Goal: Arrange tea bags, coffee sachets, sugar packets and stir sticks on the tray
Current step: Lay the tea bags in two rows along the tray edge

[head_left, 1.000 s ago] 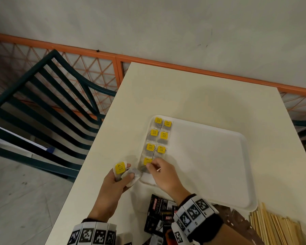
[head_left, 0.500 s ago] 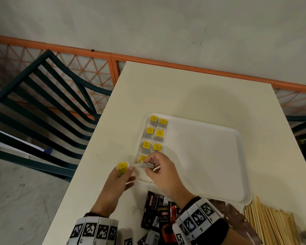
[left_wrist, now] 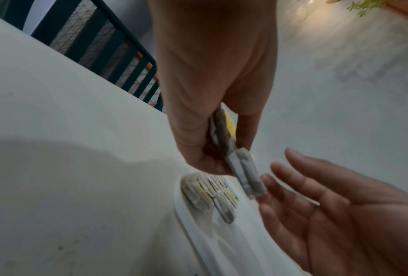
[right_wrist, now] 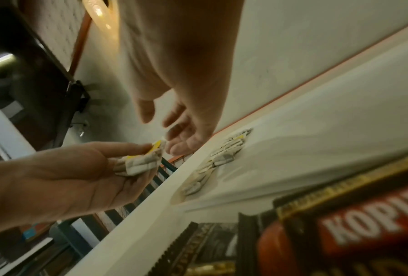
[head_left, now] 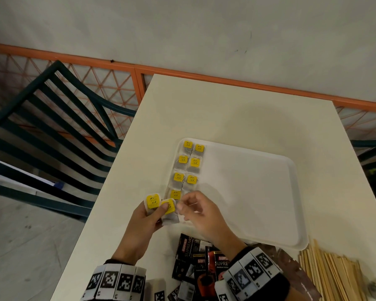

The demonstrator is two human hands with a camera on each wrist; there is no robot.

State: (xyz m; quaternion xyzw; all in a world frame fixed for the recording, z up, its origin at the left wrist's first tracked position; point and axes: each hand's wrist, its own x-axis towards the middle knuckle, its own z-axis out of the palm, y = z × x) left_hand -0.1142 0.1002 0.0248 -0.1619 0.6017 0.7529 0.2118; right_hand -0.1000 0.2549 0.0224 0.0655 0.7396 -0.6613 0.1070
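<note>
**A:** Where are the hands?

**B:** Both hover at the tray's (head_left: 300,240) six o'clock left corner, over its rim. The left hand (head_left: 142,224) has thumb and fingers curled round two tea bags (head_left: 161,208) with yellow tags, fanned slightly. The right hand (head_left: 204,216) is just beside them at three o'clock, fingers loosely spread and holding nothing; its fingertips (left_wrist: 266,179) nearly meet the lower bag's edge (whether they touch, I cannot tell).

**A:** What already lies on the tray?

**B:** Seven tea bags (head_left: 188,166) in two columns down the nine o'clock edge, the left column reaching one bag nearer the hands. From there to the three o'clock rim the white tray floor is bare.

**A:** And around it?

**B:** The tray sits on a cream table (head_left: 248,109), with open tabletop towards twelve o'clock. The table's left edge runs close by the left hand. At six o'clock, under the right wrist, lie dark coffee sachets (head_left: 195,257). Wooden stir sticks (head_left: 330,272) lie at about five o'clock, their ends near the tray's corner. A dark green chair (head_left: 59,127) stands off the table's nine o'clock side.
</note>
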